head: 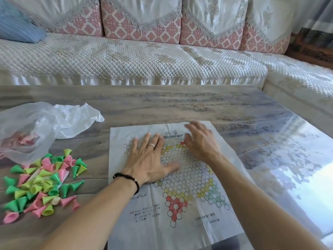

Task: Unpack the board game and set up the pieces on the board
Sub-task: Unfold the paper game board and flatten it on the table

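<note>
Both hands — left hand [149, 159], right hand [201, 141] — press open-palmed on the paper board [180, 204], likely flattening creases; cone pieces [41, 183] wait left of it.

A home living room: quilted sofa [126, 56] behind a glossy coffee table [180, 103].

One paper board [180, 186], two plastic bags [36, 127], two hands [149, 157], many cones [41, 183].
</note>
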A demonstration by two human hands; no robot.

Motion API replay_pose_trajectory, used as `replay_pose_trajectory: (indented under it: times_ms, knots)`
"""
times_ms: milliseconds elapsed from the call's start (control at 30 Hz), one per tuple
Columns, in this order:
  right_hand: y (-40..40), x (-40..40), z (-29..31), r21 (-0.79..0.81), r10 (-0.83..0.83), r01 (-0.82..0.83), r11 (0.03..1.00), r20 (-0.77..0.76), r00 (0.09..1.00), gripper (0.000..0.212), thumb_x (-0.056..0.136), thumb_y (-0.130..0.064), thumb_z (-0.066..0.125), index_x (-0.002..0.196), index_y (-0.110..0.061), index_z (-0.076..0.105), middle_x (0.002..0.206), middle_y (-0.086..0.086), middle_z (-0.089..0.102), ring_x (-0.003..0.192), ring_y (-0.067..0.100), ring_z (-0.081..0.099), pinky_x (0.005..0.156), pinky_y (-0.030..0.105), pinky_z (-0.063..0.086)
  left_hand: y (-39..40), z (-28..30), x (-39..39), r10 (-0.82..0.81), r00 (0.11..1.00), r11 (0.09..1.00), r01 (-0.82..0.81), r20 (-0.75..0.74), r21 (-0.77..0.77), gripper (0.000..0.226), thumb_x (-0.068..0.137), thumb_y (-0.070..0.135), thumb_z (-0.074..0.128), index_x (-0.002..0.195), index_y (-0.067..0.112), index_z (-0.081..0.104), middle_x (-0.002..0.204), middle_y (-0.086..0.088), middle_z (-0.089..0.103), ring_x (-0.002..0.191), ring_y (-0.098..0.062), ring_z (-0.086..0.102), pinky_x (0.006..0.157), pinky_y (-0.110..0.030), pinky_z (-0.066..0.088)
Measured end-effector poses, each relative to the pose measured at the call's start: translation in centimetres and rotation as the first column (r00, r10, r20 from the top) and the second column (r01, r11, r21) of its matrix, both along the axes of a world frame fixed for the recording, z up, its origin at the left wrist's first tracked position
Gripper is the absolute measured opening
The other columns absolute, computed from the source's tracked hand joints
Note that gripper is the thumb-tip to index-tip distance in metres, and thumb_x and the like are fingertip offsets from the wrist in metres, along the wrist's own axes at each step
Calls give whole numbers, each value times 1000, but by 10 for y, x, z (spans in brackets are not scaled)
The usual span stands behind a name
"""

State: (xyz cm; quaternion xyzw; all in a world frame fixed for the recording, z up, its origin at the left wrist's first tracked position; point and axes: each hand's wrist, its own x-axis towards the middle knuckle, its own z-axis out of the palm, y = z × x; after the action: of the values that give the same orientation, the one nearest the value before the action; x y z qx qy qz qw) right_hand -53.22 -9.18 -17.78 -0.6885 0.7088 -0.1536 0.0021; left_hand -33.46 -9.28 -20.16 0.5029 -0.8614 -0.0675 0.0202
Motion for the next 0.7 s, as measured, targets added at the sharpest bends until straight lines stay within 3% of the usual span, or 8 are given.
replay_pose_trajectory:
  times_ms: [100, 233, 333, 433, 500, 633, 700]
  knots:
    - [-10, 28, -15, 199, 174, -163, 966, -40, 984, 54, 100, -50, 20, 151, -32, 21, 161, -4, 13, 148, 15, 10, 119, 44, 10, 2, 2, 5, 12, 1000, 1000, -13, 5, 19, 124, 60, 97, 10, 152, 16, -7, 159, -6, -14, 145, -21, -17, 117, -51, -2]
    - [-28, -8, -16, 326, 15, 32, 945, -141, 990, 65, 96, -61, 11, 153, -32, 0, 161, -5, -8, 148, 15, -7, 119, 51, -1, 3, -1, 17, 30, 1000, 999, -31, 7, 17, 126, 57, 99, 5, 150, 15, -12, 156, -9, -19, 144, -23, -20, 117, -51, -4]
    - [-33, -2, -11, 328, -58, 102, 939, -140, 989, 68, 97, -59, 11, 153, -24, 0, 161, 0, -9, 148, 20, -8, 118, 55, -1, 3, 0, 19, 22, 1000, 999, -22, 3, 24, 127, 56, 98, 0, 150, 14, -12, 156, -11, -19, 144, -25, -20, 116, -52, -4]
    - [-8, 35, -18, 221, 81, -51, 974, -133, 988, 67, 97, -58, 12, 153, -24, 3, 161, -1, -6, 148, 19, -7, 120, 49, 1, 4, -1, 18, 13, 1000, 1000, -14, 5, 26, 136, 50, 102, 5, 150, 12, -11, 156, -13, -19, 144, -26, -20, 116, -53, -4]
    - [7, 33, -22, 232, 113, -79, 969, -136, 984, 67, 95, -62, 11, 153, -28, 2, 161, -4, -4, 148, 16, -5, 120, 46, 2, 4, -1, 18, 7, 1000, 999, -7, 19, 48, 139, 48, 103, 9, 150, 12, -11, 157, -12, -18, 144, -25, -20, 116, -53, -3]
    - [6, -5, -16, 338, -91, 136, 931, -146, 985, 68, 96, -61, 12, 153, -27, -1, 161, -2, -7, 148, 18, -7, 119, 49, 1, 3, 9, 17, 25, 999, 998, -27, 38, 59, 140, 46, 104, 16, 151, 15, -5, 158, -11, -13, 145, -25, -18, 114, -58, -6]
    - [13, 2, -13, 304, -107, 128, 944, -85, 991, 66, 97, -57, 15, 153, -24, 4, 162, 2, -4, 148, 20, -6, 119, 50, 2, 7, 17, 13, -18, 999, 999, 19, 41, -27, 130, 53, 101, 22, 152, 18, 2, 159, -8, -6, 146, -26, -13, 113, -59, -7]
